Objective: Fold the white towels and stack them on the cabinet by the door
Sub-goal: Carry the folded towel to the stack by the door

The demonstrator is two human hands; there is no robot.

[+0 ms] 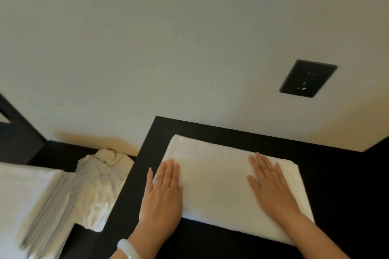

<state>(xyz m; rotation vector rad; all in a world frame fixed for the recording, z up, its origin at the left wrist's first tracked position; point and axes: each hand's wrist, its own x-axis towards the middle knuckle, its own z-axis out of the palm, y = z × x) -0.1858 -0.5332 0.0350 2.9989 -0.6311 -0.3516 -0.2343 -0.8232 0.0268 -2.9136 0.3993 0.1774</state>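
A folded white towel point(214, 183) lies flat on the black cabinet top point(328, 195). My left hand point(163, 193) presses flat on the towel's left end, fingers straight and together. My right hand point(271, 185) lies flat on its right part, fingers spread. To the left, on a lower dark surface, sits a stack of folded white towels point(31, 208). Beside that stack is a crumpled heap of white towels point(101, 185).
A pale wall rises behind the cabinet, with a black wall socket point(308, 78) at the upper right. A dark frame edge point(14, 128) stands at the far left. A white bangle point(128, 248) is on my left wrist.
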